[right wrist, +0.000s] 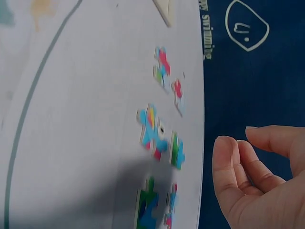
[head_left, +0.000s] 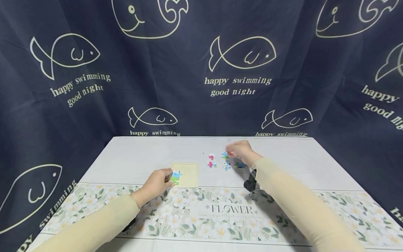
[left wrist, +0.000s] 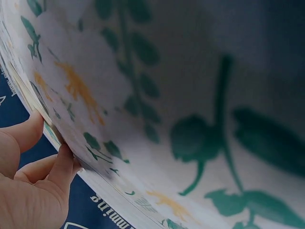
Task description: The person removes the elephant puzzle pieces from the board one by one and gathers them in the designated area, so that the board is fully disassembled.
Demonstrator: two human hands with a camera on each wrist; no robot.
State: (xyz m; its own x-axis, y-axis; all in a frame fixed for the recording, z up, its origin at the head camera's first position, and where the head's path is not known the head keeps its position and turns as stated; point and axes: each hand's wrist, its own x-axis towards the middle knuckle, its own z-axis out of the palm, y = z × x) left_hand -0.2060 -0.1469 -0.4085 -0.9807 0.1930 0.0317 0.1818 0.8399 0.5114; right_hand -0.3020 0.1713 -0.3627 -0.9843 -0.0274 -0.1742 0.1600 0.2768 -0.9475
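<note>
A cream puzzle tray [head_left: 190, 176] lies on the table, with blue and green jigsaw pieces [head_left: 176, 177] fitted along its left side. My left hand [head_left: 157, 182] grips the tray's left edge between thumb and fingers; the left wrist view shows that grip [left wrist: 45, 176] from low down. Over the loose pieces to the right is my right hand [head_left: 240, 150], its fingertips right by a blue and green jigsaw piece [head_left: 224, 155]. Seen from the right wrist, its thumb and fingers [right wrist: 226, 162] are loosely bent with a gap between them and no piece held.
Other loose jigsaw pieces lie right of the tray: a red and white one [head_left: 211, 156], a pink one [head_left: 211, 164], one with an eye [head_left: 226, 166] and a dark green and blue one [head_left: 240, 165]. A flowered cloth strip [head_left: 220, 227] crosses the table's front. A dark fish-print curtain [head_left: 201, 70] hangs behind.
</note>
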